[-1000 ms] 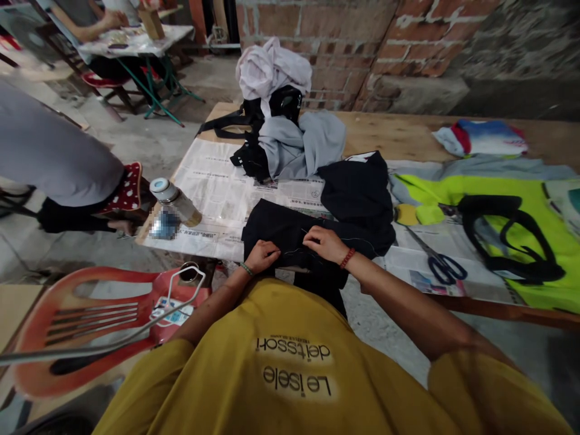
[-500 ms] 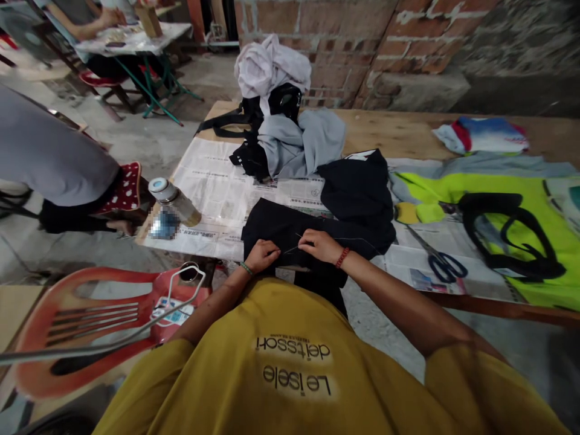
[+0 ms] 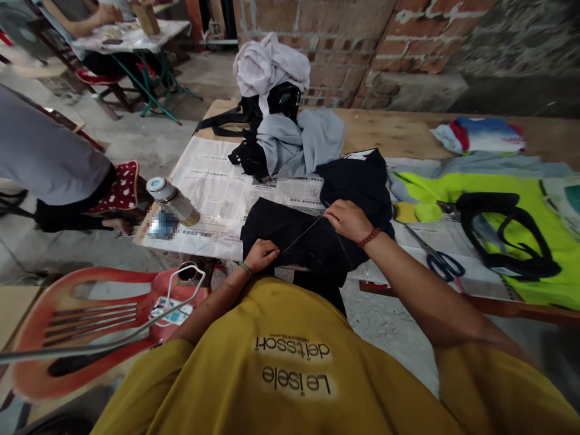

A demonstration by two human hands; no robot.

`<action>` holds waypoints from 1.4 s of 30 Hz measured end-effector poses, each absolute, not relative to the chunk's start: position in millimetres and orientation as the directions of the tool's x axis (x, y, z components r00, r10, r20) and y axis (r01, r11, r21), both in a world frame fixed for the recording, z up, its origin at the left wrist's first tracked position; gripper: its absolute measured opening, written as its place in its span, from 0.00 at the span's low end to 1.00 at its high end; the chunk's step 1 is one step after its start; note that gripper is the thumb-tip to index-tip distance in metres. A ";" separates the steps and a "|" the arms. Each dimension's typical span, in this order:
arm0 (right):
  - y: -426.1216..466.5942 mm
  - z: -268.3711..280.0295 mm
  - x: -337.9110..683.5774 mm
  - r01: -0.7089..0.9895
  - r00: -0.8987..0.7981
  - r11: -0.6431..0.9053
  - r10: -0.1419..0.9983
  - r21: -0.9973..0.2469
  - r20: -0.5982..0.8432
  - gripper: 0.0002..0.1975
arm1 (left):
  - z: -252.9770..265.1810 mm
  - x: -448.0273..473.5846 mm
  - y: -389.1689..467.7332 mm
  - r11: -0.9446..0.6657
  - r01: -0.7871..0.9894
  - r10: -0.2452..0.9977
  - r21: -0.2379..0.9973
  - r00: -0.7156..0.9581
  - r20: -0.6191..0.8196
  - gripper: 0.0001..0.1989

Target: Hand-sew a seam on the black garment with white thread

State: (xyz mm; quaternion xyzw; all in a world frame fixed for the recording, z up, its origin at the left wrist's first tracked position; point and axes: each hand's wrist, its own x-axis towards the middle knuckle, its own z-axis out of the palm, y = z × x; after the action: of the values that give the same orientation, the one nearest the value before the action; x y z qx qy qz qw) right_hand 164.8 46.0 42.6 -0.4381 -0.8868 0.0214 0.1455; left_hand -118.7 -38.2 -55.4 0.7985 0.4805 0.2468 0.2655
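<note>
A dark navy or black garment (image 3: 299,226) lies across the front edge of the table, its near part hanging over. My left hand (image 3: 261,256) is closed on the garment's near edge, thumb and fingers pinched together. Above the cloth to the right, my right hand (image 3: 347,220) pinches a thin pale thread (image 3: 302,235). The thread runs taut from the cloth beside my left fingertips up to my right fingers. Another length of it trails down from the right hand over the dark fabric. Any needle in those fingers is too small to make out.
Newspaper (image 3: 212,175) covers the tabletop. A bottle (image 3: 174,202) stands at the left. Scissors (image 3: 435,254) and a black strap (image 3: 541,241) lie right, by a yellow-green garment (image 3: 534,211). Piled clothes (image 3: 299,142) sit behind. A red chair (image 3: 90,278) is at left; people sit nearby.
My right hand has moved up and to the right, away from the left hand, drawing the thread out taut. My left hand stays in place on the garment.
</note>
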 end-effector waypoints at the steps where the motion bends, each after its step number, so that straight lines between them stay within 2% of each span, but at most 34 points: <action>1: 50.9 45.7 169.6 0.782 -0.574 0.612 0.780 -0.114 0.250 0.13 | -55.1 -118.7 -38.3 -0.395 0.637 0.898 0.662 0.418 0.135 0.11; 5: 76.7 51.6 190.6 0.831 -0.533 0.556 0.796 0.002 0.287 0.12 | -55.6 -118.9 -37.9 -0.398 0.637 0.898 0.660 0.417 0.138 0.11; 10: 115.1 53.5 222.9 0.903 -0.410 0.429 0.881 -0.033 0.235 0.08 | -57.0 -118.7 -37.3 -0.401 0.644 0.899 0.651 0.414 0.144 0.09; 15: 140.8 76.7 248.0 0.974 -0.120 0.159 0.967 -0.162 0.223 0.12 | -55.7 -118.0 -38.3 -0.375 0.646 0.909 0.665 0.396 0.128 0.08; 19: 115.8 93.8 222.6 0.856 -0.012 0.172 0.949 -0.487 0.314 0.12 | -53.1 -117.2 -38.3 -0.360 0.632 0.914 0.686 0.386 0.125 0.09; 22: 57.1 84.2 172.1 0.757 -0.143 0.255 0.963 -0.601 0.227 0.15 | -48.9 -118.7 -37.2 -0.362 0.584 0.909 0.726 0.392 0.138 0.11; 23: 33.0 76.4 153.3 0.661 -0.248 0.271 0.959 -0.700 0.138 0.17 | -46.8 -120.0 -36.8 -0.361 0.568 0.907 0.740 0.399 0.137 0.11; 26: -34.5 45.7 104.8 0.485 -0.425 0.228 0.905 -0.844 0.001 0.20 | -38.7 -125.8 -36.2 -0.374 0.548 0.886 0.748 0.450 0.113 0.11; 29: -74.9 15.0 79.4 0.462 -0.444 0.129 0.890 -0.877 -0.103 0.10 | -30.2 -132.0 -37.0 -0.409 0.636 0.864 0.654 0.500 0.053 0.10; 32: -87.5 -7.6 73.8 0.494 -0.420 0.089 0.896 -0.865 -0.147 0.08 | -25.1 -136.4 -38.6 -0.402 0.761 0.881 0.509 0.472 -0.011 0.12; 34: -88.1 -17.0 74.1 0.513 -0.407 0.092 0.902 -0.853 -0.148 0.09 | -24.4 -138.6 -39.7 -0.369 0.789 0.899 0.491 0.438 -0.028 0.11; 39: -84.6 -24.5 68.5 0.565 -0.433 0.149 0.891 -0.811 -0.137 0.09 | -27.7 -140.7 -43.2 -0.225 0.636 0.940 0.738 0.342 -0.008 0.06; 42: -82.1 -23.8 60.3 0.549 -0.454 0.168 0.883 -0.819 -0.122 0.09 | -30.1 -140.0 -45.8 -0.165 0.575 0.956 0.801 0.294 -0.014 0.05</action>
State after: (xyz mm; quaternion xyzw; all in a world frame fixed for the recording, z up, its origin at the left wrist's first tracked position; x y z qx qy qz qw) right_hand 60.3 -82.1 -23.8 -0.4844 -0.7387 0.4256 0.1963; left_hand -140.0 -45.8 -30.1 0.7171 0.5337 0.2611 0.3642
